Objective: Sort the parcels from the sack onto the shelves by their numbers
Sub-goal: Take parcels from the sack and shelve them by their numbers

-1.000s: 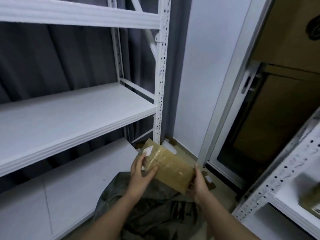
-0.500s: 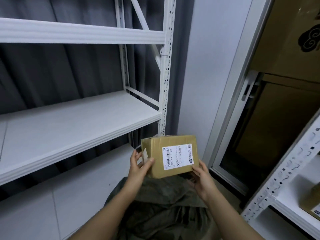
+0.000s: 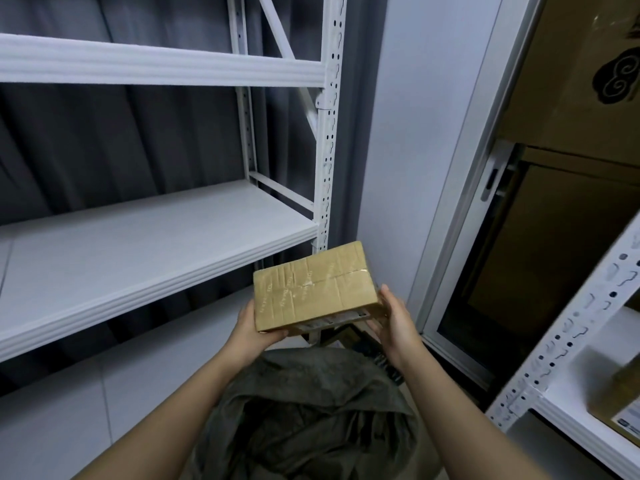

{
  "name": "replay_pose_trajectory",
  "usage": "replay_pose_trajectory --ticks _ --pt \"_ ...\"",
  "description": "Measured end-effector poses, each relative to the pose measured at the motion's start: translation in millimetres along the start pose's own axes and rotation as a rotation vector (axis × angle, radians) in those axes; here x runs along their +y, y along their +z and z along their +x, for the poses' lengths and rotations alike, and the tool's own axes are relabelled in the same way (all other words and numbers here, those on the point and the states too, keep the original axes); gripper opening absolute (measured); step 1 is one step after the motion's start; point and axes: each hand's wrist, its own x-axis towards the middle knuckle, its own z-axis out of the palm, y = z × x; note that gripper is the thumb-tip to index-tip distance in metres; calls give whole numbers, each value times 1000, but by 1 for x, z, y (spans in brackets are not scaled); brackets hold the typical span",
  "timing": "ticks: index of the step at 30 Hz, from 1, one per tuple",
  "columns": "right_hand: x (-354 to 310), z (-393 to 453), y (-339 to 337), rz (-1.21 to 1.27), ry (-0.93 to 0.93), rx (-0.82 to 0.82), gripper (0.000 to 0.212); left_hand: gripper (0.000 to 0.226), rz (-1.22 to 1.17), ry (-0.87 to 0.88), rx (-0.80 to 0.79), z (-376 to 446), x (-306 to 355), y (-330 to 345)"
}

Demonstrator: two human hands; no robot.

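A taped brown cardboard parcel (image 3: 313, 287) is held in mid-air above the open grey-green sack (image 3: 304, 417). My left hand (image 3: 254, 329) grips its lower left corner from below. My right hand (image 3: 393, 315) holds its right end, fingers curled under it. The taped side faces up; the white label shows only as a sliver on the near lower face. The white shelf rack (image 3: 156, 251) stands to the left, its middle board bare.
A second white rack (image 3: 568, 368) at the right holds another labelled box (image 3: 620, 407). A sliding door frame (image 3: 460, 209) with big cardboard cartons behind it stands ahead right. Dark curtain hangs behind the left rack. A bottom shelf board (image 3: 104, 393) lies low at left.
The parcel has been turned over: the label faced me half a second ago, now the taped side is up. Both hands kept hold of it, and it shifted slightly right.
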Motion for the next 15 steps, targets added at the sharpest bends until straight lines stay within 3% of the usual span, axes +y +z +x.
replay_pose_trajectory --ticks 3,6,9,12,15 --pt "-1 -2 3 -78 0 -36 62 63 -271 -151 34 -1 -2 3" --pt "-5 -7 3 -186 4 -185 97 46 -633 -307 85 4 -8 -2" --pt "-7 -11 9 -355 -60 -309 113 22 -738 -442 112 13 -10 -9" --pt "-7 -15 20 -478 -143 -338 98 22 -614 -519 105 15 -14 -12" --pt "-7 -20 30 -504 -165 -375 58 27 -489 -551 114 17 -16 -11"
